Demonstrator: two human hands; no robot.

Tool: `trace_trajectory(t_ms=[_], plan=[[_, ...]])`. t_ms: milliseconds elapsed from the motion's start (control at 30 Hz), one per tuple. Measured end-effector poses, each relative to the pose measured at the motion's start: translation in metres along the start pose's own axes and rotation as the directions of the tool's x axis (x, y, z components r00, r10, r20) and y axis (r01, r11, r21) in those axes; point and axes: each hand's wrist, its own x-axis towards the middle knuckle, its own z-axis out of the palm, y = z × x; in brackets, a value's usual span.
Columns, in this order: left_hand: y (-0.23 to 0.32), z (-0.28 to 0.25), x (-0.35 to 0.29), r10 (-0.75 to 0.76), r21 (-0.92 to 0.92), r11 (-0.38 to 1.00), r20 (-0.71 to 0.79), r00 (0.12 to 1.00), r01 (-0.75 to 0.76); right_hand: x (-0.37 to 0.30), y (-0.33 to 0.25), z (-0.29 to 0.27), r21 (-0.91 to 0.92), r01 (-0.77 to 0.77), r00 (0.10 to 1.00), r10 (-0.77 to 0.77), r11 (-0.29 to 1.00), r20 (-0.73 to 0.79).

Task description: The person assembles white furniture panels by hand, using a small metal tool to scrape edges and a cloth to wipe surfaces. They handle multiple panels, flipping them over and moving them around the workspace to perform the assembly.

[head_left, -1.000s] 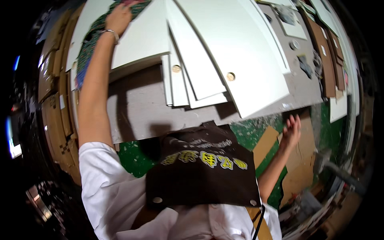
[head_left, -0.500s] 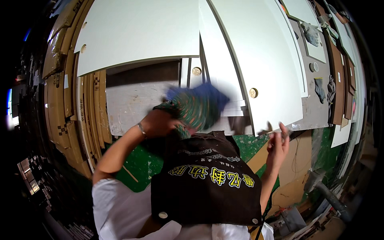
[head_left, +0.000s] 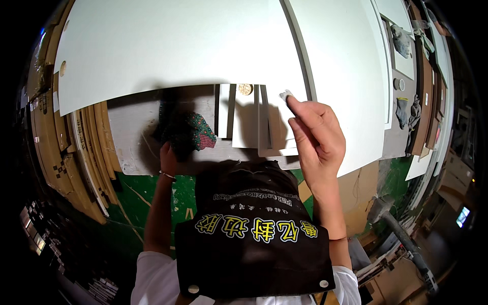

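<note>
My left hand [head_left: 169, 158], in shadow beneath the near edge of the large white panel [head_left: 178, 46], is closed on a patterned cloth [head_left: 202, 133], green with red dots and a pink patch. The dark part of the cloth merges into the shadow. Raised over the white boards, my right hand [head_left: 321, 140] has its fingers bent together, with a small whitish-grey piece [head_left: 285, 95] at the index fingertip; its kind is too small to make out. Below that hand lie narrow white boards [head_left: 245, 122], one with a round hole [head_left: 245, 89].
Another long white panel [head_left: 351, 76] lies on the right. Beyond it, a grey glove [head_left: 401, 40], a small round cup [head_left: 399, 84] and a second glove [head_left: 402, 113] rest on the table. Flat cardboard packs [head_left: 96, 137] stand on the left. A grey post [head_left: 401, 236] is at lower right.
My left hand has moved left and down with the cloth, into the shadow. My right hand has come up and left over the boards. The large panel sits farther left in view.
</note>
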Motion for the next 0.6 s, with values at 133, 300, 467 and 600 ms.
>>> trace_trajectory(t_ms=[133, 300, 467, 600], plan=[[0.000, -0.002, 0.008, -0.014, -0.107, 0.994, -0.046, 0.999, 0.009, 0.009, 0.003, 0.006, -0.096, 0.043, 0.999, -0.043, 0.994, 0.010], [-0.011, -0.014, 0.011, -0.027, -0.059, 0.998, -0.073, 0.997, 0.023, 0.013, 0.002, 0.006, -0.145, 0.036, 0.999, -0.030, 0.989, 0.040], [-0.023, -0.028, 0.015, -0.003, 0.002, 1.000, -0.029, 1.000, 0.003, 0.015, -0.001, 0.007, -0.152, 0.051, 0.998, -0.045, 0.987, 0.039], [-0.013, -0.020, 0.014, 0.001, -0.003, 1.000, -0.023, 1.000, -0.001, 0.016, 0.000, 0.008, -0.267, 0.143, 0.990, -0.133, 0.953, 0.055]])
